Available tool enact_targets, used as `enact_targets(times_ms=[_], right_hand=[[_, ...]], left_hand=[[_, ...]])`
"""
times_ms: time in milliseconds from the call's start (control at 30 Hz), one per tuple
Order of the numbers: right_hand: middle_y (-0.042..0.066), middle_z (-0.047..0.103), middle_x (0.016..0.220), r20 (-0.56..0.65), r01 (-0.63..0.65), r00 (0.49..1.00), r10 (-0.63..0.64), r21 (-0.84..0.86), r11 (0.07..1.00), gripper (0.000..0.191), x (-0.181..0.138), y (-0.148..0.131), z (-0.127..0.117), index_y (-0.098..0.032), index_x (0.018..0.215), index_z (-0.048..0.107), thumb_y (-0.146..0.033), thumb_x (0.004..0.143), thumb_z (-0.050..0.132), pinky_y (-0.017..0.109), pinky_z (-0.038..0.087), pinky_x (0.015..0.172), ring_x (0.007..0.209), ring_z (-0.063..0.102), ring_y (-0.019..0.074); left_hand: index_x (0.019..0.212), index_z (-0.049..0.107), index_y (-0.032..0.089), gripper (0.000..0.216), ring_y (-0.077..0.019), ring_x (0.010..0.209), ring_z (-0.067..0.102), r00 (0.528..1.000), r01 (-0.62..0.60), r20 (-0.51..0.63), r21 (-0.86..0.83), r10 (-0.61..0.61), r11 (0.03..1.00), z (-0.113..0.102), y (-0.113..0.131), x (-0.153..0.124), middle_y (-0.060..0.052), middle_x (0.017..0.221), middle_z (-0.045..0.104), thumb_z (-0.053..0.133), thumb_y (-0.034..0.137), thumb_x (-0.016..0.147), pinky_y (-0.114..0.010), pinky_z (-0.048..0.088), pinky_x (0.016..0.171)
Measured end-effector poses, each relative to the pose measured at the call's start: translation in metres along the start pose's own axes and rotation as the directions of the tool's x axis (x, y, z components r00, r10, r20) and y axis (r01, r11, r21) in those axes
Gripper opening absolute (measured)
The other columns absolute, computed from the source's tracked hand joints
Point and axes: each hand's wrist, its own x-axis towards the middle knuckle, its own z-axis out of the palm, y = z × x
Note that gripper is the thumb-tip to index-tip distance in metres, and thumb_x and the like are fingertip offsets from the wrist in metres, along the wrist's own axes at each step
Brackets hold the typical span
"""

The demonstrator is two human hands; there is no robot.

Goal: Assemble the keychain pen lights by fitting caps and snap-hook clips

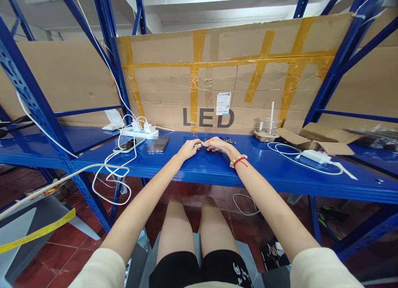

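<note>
My left hand (189, 148) and my right hand (218, 144) meet over the middle of the blue shelf top (202, 165). The fingers of both are closed in a pinch around something small, partly dark and shiny, too small to make out. Just behind my right hand lie a few small metal pieces (229, 141), partly hidden by it. A beaded bracelet and a red string circle my right wrist. To the left of my left hand, a phone (162, 144) lies flat, part of it blurred out.
A white power strip (139, 133) with plugs and another phone (128, 145) are at left, with a white cable (116, 165) looping over the front edge. At right stand a plastic cup (268, 125), a white adapter (316, 156) and an open carton (323, 139). Cardboard (168, 89) walls the back.
</note>
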Motion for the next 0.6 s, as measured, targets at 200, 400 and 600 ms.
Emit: enact_targets(times_ms=[200, 400, 600], right_hand=[[0.003, 0.065, 0.073, -0.044, 0.114, 0.993, -0.112, 0.047, 0.992, 0.028, 0.005, 0.002, 0.004, -0.014, 0.083, 0.072, -0.039, 0.070, 0.072, 0.011, 0.033, 0.040, 0.052, 0.051, 0.0037], [0.007, 0.069, 0.082, -0.299, 0.195, 0.939, -0.170, 0.054, 0.979, 0.025, 0.018, 0.011, -0.002, -0.012, 0.094, 0.070, -0.030, 0.077, 0.064, 0.012, 0.033, 0.038, 0.051, 0.055, 0.0048], [0.005, 0.072, 0.084, -0.487, 0.144, 0.853, -0.188, -0.126, 0.981, 0.024, 0.026, 0.022, -0.012, -0.016, 0.091, 0.072, -0.031, 0.075, 0.062, 0.016, 0.044, 0.048, 0.063, 0.065, 0.0113]], left_hand=[[0.101, 0.060, 0.019, 0.028, -0.0188, 0.083, 0.063, 0.977, 0.196, -0.092, 0.062, -0.190, 0.979, 0.003, -0.001, 0.005, -0.006, 0.084, 0.068, 0.036, 0.023, 0.088, -0.030, 0.046, 0.080], [0.109, 0.054, 0.024, 0.030, -0.0203, 0.090, 0.062, 0.899, 0.396, -0.202, 0.001, -0.387, 0.918, 0.000, 0.004, 0.005, -0.006, 0.094, 0.068, 0.030, 0.028, 0.091, -0.032, 0.046, 0.081], [0.108, 0.048, 0.024, 0.032, -0.0229, 0.104, 0.058, 0.829, 0.502, -0.260, -0.043, -0.495, 0.864, -0.003, 0.006, 0.005, -0.008, 0.111, 0.062, 0.022, 0.031, 0.092, -0.036, 0.045, 0.085]])
